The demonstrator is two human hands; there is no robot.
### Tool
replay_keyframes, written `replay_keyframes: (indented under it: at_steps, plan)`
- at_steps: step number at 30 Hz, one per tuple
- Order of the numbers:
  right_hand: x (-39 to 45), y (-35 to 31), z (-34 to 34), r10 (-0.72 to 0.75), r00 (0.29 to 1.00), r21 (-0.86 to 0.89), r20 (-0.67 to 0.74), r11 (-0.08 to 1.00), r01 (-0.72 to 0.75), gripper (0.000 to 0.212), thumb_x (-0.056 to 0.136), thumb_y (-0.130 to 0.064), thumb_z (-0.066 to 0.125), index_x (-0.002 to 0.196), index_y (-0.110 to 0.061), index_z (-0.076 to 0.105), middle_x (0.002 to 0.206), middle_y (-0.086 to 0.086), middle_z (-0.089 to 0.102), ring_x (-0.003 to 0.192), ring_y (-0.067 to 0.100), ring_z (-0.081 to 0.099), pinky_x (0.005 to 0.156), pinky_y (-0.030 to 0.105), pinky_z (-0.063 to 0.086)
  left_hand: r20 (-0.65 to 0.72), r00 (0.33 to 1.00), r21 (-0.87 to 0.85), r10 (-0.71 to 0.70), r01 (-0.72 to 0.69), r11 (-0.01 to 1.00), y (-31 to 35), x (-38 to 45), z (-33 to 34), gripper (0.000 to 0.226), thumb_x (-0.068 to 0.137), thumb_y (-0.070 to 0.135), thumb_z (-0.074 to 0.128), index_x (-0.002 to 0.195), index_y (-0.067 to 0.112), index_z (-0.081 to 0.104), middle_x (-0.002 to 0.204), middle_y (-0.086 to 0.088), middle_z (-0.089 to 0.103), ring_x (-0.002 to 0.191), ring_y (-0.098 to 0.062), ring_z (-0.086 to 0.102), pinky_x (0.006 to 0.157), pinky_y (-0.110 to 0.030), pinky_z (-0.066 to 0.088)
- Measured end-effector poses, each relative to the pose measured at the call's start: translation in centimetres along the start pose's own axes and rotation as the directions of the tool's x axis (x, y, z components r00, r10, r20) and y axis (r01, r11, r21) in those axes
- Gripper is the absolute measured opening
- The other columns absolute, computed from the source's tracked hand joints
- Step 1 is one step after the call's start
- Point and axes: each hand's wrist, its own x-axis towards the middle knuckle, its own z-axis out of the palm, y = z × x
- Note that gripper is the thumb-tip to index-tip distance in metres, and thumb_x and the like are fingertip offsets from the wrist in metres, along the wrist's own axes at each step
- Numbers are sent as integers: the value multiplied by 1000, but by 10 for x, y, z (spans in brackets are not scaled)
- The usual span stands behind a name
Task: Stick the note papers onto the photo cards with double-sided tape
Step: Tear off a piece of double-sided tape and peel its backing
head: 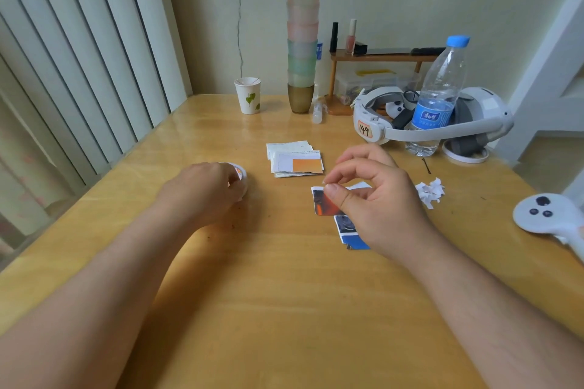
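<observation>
Head view, looking down on a glossy yellow wooden desk (pixel 284 294). Left hand (pixel 202 191) curled over a small white roll of double-sided tape (pixel 239 174), gripping it against the desk. Right hand (pixel 369 196) raised just above a red-and-black printed photo card (pixel 322 204), thumb and forefinger pinched together; whether a sliver of tape sits in the pinch, too small to tell. A second, blue-and-grey photo card (pixel 350 235) partly under the right hand, overlapped by the first. Stack of white note papers with an orange patch (pixel 297 159) farther back, apart from both hands. Crumpled white paper scraps (pixel 429 191) to the right. Likely hazards: tape folding onto itself or clinging to the fingers; card lifting with the hand; crooked placement.
</observation>
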Motion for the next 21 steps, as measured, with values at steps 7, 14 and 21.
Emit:
replay_keyframes:
  at_steps: [7,14,21]
  plan:
    - [4,-5,1,159,987,242,-27,959,-148,20,88,-1,78,77,-19,77,109,7,66,83,6,63,67,16,54,-154,988,44,2,4,999,-3,6,1,43,100,69,43,100,37,72,98,5,65,103,-28,59,82,-41,53]
    - [8,-13,-4,436,876,731,207,527,-435,10,75,-12,72,75,-20,77,81,2,68,87,22,62,74,34,48,-185,971,-845,154,-237,479,58,-28,8,20,105,30,60,102,32,81,100,18,76,91,-3,64,83,-26,47]
    - [9,-11,1,485,823,772,296,385,-505,17,75,-20,71,92,-23,71,76,-4,57,80,16,53,73,28,40,239,899,-923,368,328,-203,97,-53,18,51,93,3,41,132,16,72,115,-2,69,105,-21,59,96,-33,51]
